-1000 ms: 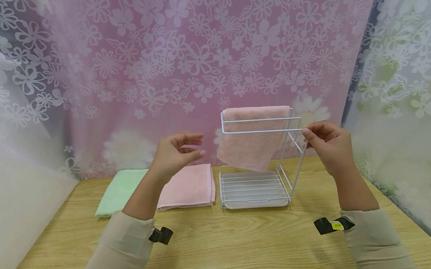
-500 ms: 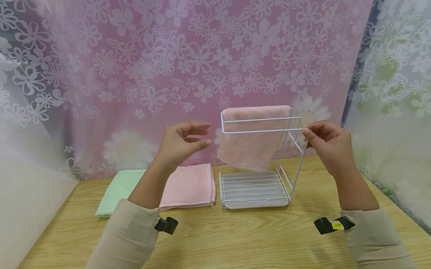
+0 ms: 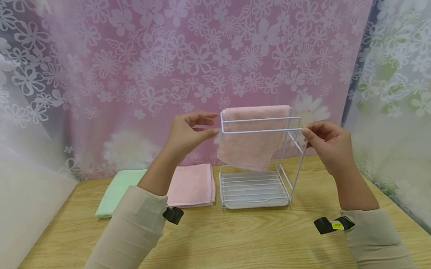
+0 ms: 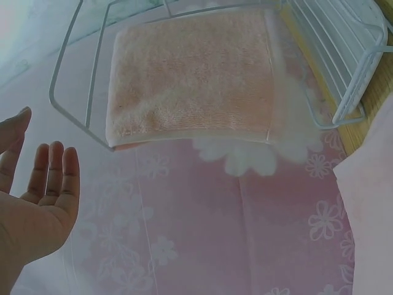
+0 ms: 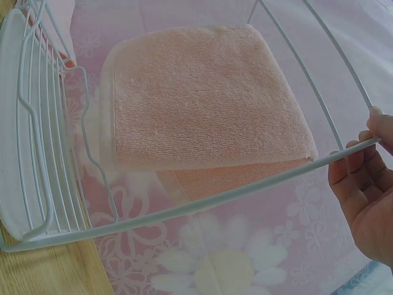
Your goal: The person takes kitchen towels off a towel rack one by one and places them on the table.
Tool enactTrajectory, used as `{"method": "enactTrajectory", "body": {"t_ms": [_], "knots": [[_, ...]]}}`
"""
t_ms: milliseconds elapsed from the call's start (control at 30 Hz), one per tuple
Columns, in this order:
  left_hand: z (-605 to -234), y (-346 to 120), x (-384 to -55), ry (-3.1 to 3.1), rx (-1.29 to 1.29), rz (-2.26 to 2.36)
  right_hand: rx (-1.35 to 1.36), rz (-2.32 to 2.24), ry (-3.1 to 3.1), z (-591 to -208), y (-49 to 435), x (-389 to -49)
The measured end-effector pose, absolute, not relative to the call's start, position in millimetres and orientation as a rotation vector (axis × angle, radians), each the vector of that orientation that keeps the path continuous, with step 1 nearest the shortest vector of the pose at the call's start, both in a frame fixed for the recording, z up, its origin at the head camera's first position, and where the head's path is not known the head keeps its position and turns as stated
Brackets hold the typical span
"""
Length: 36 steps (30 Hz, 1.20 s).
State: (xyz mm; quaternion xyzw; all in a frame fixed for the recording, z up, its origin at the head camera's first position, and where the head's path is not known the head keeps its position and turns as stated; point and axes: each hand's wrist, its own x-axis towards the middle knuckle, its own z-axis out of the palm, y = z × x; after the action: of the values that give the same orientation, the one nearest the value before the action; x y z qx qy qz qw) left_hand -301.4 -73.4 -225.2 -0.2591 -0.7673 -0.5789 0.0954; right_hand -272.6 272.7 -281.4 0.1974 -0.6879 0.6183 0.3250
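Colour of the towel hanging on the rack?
Plain light pink, paler along its border; the towel shows best in the right wrist view.

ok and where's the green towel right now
In the head view, the green towel lies on the left side of the table, just left of the folded pink towel and partly hidden by the left sleeve.

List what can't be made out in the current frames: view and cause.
- Green cloth: right part hidden by the left forearm, head view.
- Folded pink cloth: left part hidden by the same forearm, head view.
- Yellow label: print too small, head view.
- White wire rack: cut off by top edge, left wrist view.
- Left hand: cut off by left edge, left wrist view.
- Right hand: cut off by right edge, right wrist view.
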Motion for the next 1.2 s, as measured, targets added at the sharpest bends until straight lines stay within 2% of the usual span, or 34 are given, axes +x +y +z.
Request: {"method": "enactTrajectory", "body": {"t_ms": [900, 1200], "knots": [[-200, -35, -333, -2.319, -0.923, -1.524, 0.536, 1.583, -1.820, -281, 273, -273], [-192, -19, -340, -2.397, -0.903, -1.475, 0.537, 1.545, -1.838, -282, 274, -274]]}}
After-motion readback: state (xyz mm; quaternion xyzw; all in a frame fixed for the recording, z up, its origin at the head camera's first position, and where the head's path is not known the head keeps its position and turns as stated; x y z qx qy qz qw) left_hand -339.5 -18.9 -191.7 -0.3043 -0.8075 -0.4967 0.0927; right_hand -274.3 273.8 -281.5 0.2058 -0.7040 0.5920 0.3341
